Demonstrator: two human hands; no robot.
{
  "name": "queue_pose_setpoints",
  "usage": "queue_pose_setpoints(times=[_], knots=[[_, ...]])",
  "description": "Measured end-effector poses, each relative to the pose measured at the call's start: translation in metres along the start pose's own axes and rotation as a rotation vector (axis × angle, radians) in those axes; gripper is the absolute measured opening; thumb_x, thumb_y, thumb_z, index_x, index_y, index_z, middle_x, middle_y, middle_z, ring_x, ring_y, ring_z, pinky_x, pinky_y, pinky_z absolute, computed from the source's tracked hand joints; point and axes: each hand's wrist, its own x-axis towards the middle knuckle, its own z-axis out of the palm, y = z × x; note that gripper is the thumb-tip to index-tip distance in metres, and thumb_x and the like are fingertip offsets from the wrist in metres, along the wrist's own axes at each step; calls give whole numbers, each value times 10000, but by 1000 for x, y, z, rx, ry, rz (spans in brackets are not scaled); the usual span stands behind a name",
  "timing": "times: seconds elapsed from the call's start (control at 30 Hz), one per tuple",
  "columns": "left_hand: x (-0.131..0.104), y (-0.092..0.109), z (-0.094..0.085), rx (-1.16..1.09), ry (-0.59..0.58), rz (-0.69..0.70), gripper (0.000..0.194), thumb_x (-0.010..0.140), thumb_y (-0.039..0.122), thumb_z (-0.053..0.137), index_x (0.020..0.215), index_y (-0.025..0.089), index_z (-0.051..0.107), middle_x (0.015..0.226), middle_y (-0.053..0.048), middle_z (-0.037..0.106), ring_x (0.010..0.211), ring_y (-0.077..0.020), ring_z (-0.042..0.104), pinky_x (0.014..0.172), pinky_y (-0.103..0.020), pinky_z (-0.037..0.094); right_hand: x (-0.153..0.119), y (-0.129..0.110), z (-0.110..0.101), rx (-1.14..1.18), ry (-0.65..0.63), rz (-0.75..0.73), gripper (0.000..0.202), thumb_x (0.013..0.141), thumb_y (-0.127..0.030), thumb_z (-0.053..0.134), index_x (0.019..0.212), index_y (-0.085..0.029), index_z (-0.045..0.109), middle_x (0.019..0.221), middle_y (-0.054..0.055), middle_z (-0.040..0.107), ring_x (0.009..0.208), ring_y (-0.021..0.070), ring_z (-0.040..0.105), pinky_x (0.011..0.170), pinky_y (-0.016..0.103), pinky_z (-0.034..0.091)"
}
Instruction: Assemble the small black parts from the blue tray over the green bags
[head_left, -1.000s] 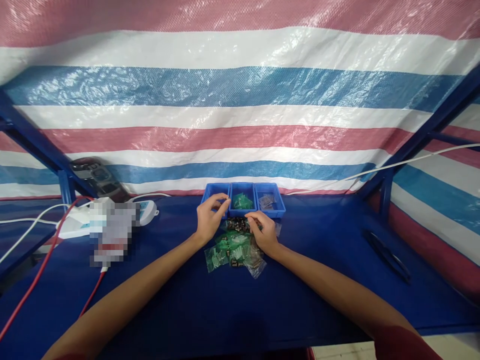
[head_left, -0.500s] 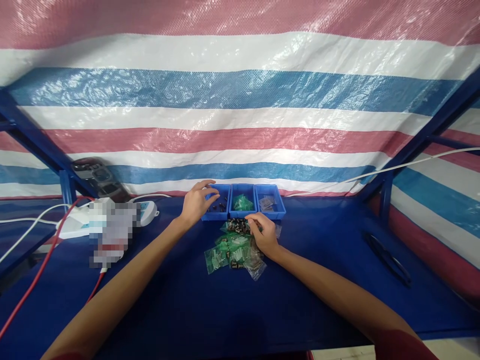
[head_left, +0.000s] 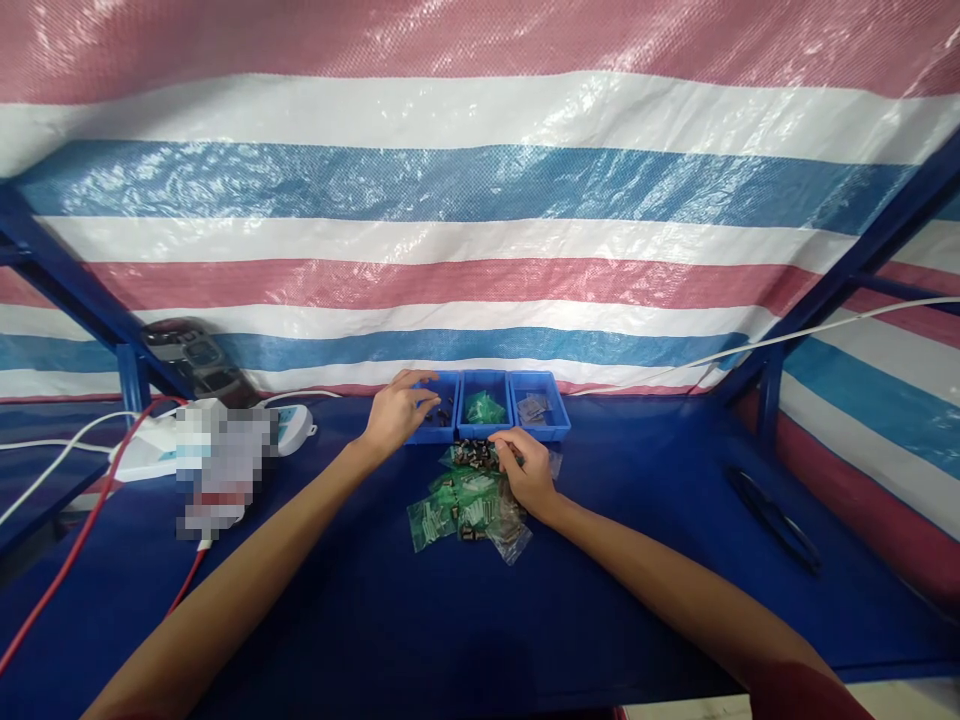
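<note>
Over the left blue bin (head_left: 433, 433), my left hand (head_left: 394, 413) has its thumb and fingers apart, with nothing seen between them. A few small dark pieces (head_left: 444, 414) lie in that bin. My right hand (head_left: 531, 472) is curled, thumb and fingertips pressed together, at the right edge of a pile of small dark metal-looking parts (head_left: 474, 454). What its fingers hold, if anything, is hidden. Green-tinted and clear plastic bags (head_left: 433, 522), some holding pale rod-like pieces, are heaped below the dark parts and partly under the right hand.
Beside the left bin stand a middle blue bin (head_left: 486, 428) with green bags and a right blue bin (head_left: 545, 434) with clear bags. A white power strip (head_left: 157, 450) and cables are at left. A black strap-like object (head_left: 774, 520) lies right on the blue table (head_left: 637, 640).
My left hand has dropped slightly toward the left bin, its fingertips a little lower and farther right. My right hand stays by the dark parts.
</note>
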Motion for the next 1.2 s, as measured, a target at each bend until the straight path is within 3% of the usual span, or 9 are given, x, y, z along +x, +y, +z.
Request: queue_pose_setpoints(times=[0.37,0.63,0.87,1.2], knots=[[0,2,0,27,-8,30,254,874,295,504,753,196,704,971,-50,641,904,-198,564,782,-300,474,0,0,0,-7,2,5,265,929,-318,415,925,-184,643,754,44,602,620,150,555,577,274,455],[-3,7,0,132,-29,-92,263,864,340,518,771,205,725,901,-39,599,601,-122,558,514,-249,379,1,-1,0,-4,-5,9,262,930,-315,416,928,-183,643,753,42,597,621,149,552,583,272,453],[-5,5,5,74,-96,-27,255,869,318,508,798,208,728,746,-41,666,654,-156,610,609,-239,443,0,-1,1,-3,-10,3,260,931,-314,414,924,-185,640,758,43,607,629,151,565,577,271,464],[-7,3,9,124,-107,-43,240,845,290,505,788,183,712,788,-58,717,707,-194,649,612,-252,439,1,0,0,-4,-16,5,251,929,-311,419,923,-187,637,770,43,615,621,149,561,570,266,451]])
